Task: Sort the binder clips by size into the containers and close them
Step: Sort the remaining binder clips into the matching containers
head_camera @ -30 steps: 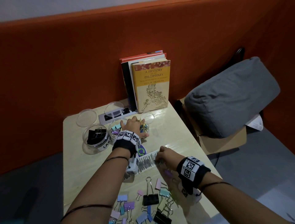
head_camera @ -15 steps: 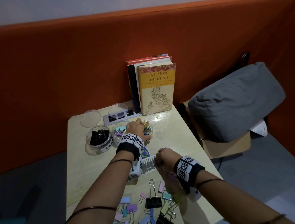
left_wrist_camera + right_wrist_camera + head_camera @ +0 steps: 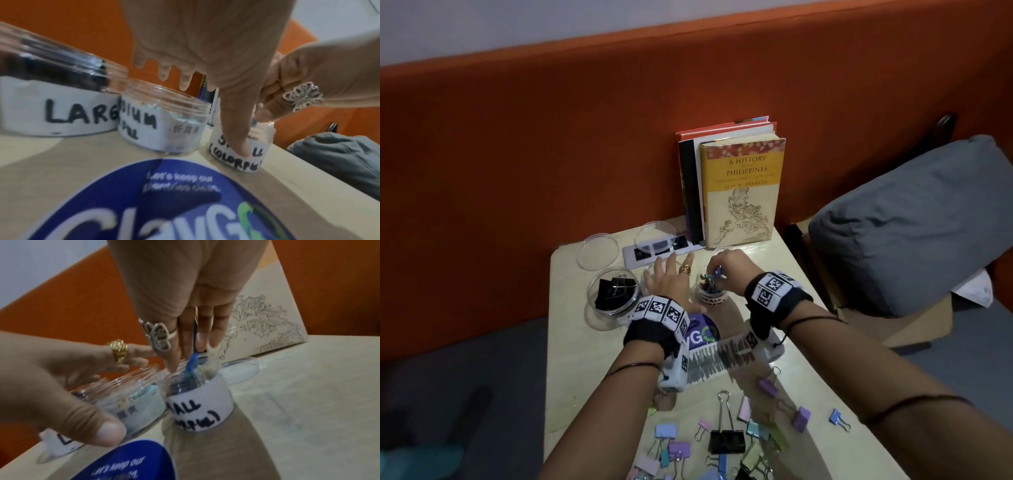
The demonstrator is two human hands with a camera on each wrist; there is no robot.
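Note:
Three clear jars stand in a row: large [image 3: 614, 291] with black clips, medium [image 3: 164, 121] with pastel clips, small [image 3: 710, 294] with tiny coloured ones. My right hand [image 3: 717, 272] pinches a small blue binder clip [image 3: 192, 363] just above the small jar's [image 3: 201, 407] mouth. My left hand [image 3: 671, 270] hovers with fingers spread over the medium jar, and its thumb [image 3: 240, 138] touches the small jar's label. Several loose clips [image 3: 726, 442] lie at the table's near end.
Two clear lids [image 3: 599, 251] [image 3: 655, 233] lie behind the jars by a power strip [image 3: 654, 248]; a third lid [image 3: 240, 369] lies behind the small jar. Books [image 3: 743, 192] stand at the back. A blue sticker [image 3: 700, 332] and a paper strip [image 3: 722, 356] lie mid-table. A grey cushion [image 3: 911, 222] sits right.
My right hand has left the clip pile and come forward to the small jar with a blue clip. My left hand has shifted off the small jar and spread its fingers.

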